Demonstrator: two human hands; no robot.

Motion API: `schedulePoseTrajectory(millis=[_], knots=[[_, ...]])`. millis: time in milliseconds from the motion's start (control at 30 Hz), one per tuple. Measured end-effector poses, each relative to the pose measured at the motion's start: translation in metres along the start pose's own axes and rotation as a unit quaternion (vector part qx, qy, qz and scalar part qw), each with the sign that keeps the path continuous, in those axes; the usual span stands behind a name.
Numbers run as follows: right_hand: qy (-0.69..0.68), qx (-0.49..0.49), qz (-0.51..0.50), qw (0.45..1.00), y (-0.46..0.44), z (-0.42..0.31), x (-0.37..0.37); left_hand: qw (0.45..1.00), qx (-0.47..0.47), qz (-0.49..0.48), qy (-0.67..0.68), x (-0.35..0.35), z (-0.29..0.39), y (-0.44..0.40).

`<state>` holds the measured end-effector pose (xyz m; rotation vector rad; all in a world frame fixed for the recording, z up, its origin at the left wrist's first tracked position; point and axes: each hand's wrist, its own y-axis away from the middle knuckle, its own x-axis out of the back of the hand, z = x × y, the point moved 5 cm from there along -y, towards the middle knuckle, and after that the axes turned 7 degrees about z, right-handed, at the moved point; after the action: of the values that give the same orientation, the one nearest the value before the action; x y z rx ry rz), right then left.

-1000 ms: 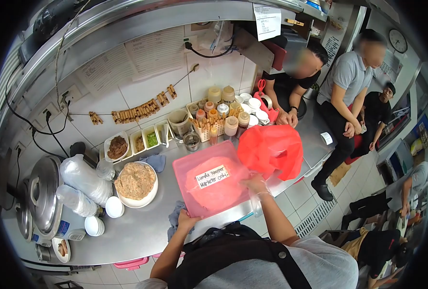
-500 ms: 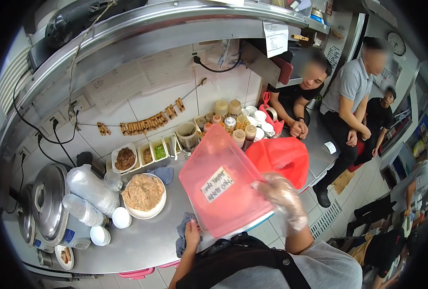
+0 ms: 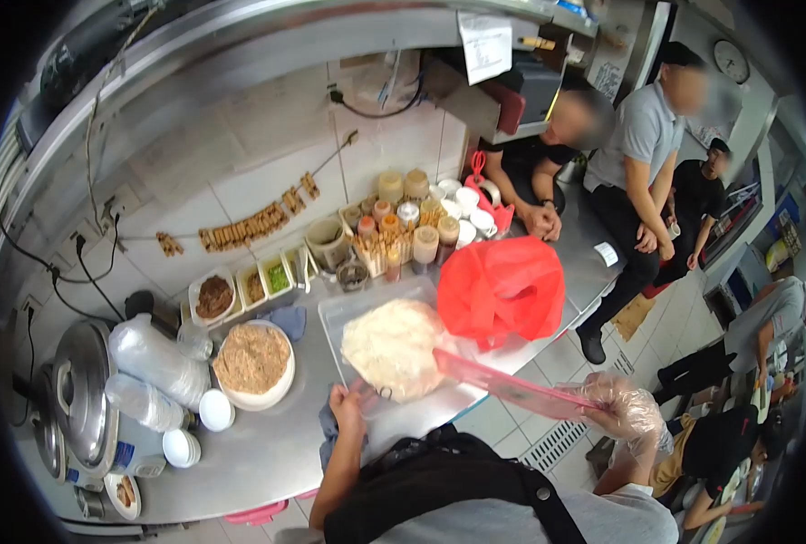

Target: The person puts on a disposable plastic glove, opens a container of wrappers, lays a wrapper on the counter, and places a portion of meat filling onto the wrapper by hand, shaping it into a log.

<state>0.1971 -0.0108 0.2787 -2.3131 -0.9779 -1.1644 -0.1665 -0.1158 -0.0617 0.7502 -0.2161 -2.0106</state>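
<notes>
Closest to the wearer, the left hand (image 3: pixel 348 410) is partly curled at the near left corner of a clear container (image 3: pixel 328 316); whether its fingers close on the rim cannot be told. The gloved right hand (image 3: pixel 613 410), fingers bent, grips one end of a pink lid (image 3: pixel 521 390), which is tilted nearly on edge and reaches out past the counter over the tiled floor (image 3: pixel 498 437). The container, with a pale mass (image 3: pixel 389 344) inside, sits on the steel counter (image 3: pixel 271 449) near its front edge. Bare steel lies between the left hand and a white bowl (image 3: pixel 274 396) of mince; a grey-blue cloth (image 3: pixel 329 433) lies by that hand. On the other side, a red bag (image 3: pixel 502 290) leaves little room beside the container. Beyond stand sauce bottles (image 3: pixel 425 243), crowding the far side.

The lid's inner end covers part of the container's right side. Any label on the lid is unreadable at this angle, the right fingertips are hard to make out through the wrinkled glove, and the dark circular border crops the lidded pots (image 3: pixel 86 381).
</notes>
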Motion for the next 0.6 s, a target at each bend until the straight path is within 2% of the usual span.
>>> schedulePoseTrajectory(millis=[67, 100, 167, 233, 267, 300, 367, 400, 467, 533, 600], knots=[[0.006, -0.035, -0.018, 0.999, 0.012, 0.003, -0.009, 0.999, -0.043, -0.033, 0.002, 0.008, 0.015, -0.001], [0.003, -0.044, 0.003, 0.999, 0.018, 0.007, -0.009, 0.996, -0.068, -0.053, 0.015, 0.008, 0.03, 0.003], [-0.004, -0.052, 0.016, 0.998, 0.026, 0.006, -0.01, 0.995, -0.08, -0.046, 0.022, 0.017, 0.056, 0.011], [0.048, -0.084, 0.079, 0.992, 0.032, 0.002, -0.001, 0.994, -0.096, -0.047, 0.03, 0.034, 0.081, 0.026], [0.025, -0.108, 0.065, 0.992, 0.034, 0.01, -0.004, 0.993, -0.105, -0.025, 0.044, 0.047, 0.094, 0.032], [0.02, -0.11, 0.063, 0.992, 0.033, 0.013, -0.012, 0.992, -0.113, -0.005, 0.058, 0.061, 0.107, 0.038], [0.139, -0.042, 0.096, 0.985, 0.027, 0.015, -0.027, 0.989, -0.142, 0.022, 0.022, 0.097, 0.127, 0.05], [0.144, -0.058, 0.067, 0.986, 0.017, 0.012, -0.041, 0.987, -0.154, 0.037, 0.031, 0.11, 0.139, 0.061], [0.102, -0.021, -0.047, 0.994, -0.012, 0.008, -0.09, 0.982, -0.17, 0.073, 0.035, 0.124, 0.167, 0.088], [0.158, 0.022, -0.047, 0.986, -0.028, 0.005, -0.151, 0.979, -0.185, 0.086, 0.021, 0.142, 0.184, 0.103], [0.121, -0.027, -0.059, 0.991, -0.049, 0.001, -0.205, 0.976, -0.19, 0.104, 0.033, 0.142, 0.192, 0.122]])
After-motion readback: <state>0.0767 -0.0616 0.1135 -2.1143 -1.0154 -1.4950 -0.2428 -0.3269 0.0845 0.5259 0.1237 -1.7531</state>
